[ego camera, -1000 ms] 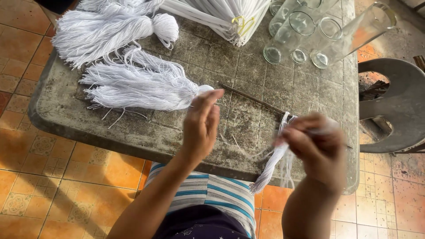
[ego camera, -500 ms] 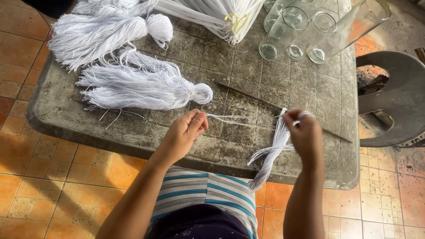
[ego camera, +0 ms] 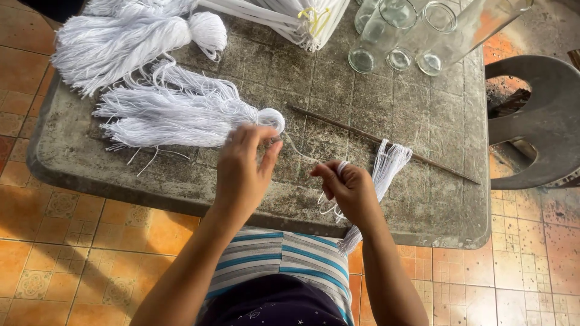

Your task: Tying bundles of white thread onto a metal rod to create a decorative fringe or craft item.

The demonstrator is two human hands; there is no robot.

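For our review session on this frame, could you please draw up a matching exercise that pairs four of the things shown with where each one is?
Things:
1. glass jars
2. thin stick
3. left hand
4. right hand

Places:
a. lying slantwise across the middle of the table
b. at the looped end of the white thread bundle
c. at the table's far edge, right of centre
d. near the table's front edge, thin white strands looped over a finger

Pairs: 1-c, 2-a, 3-b, 4-d

Worn grey table [ego camera: 417,115]; orange tiled floor [ego camera: 72,241]; grey, seemingly plastic chair [ego camera: 538,127] right; daylight.
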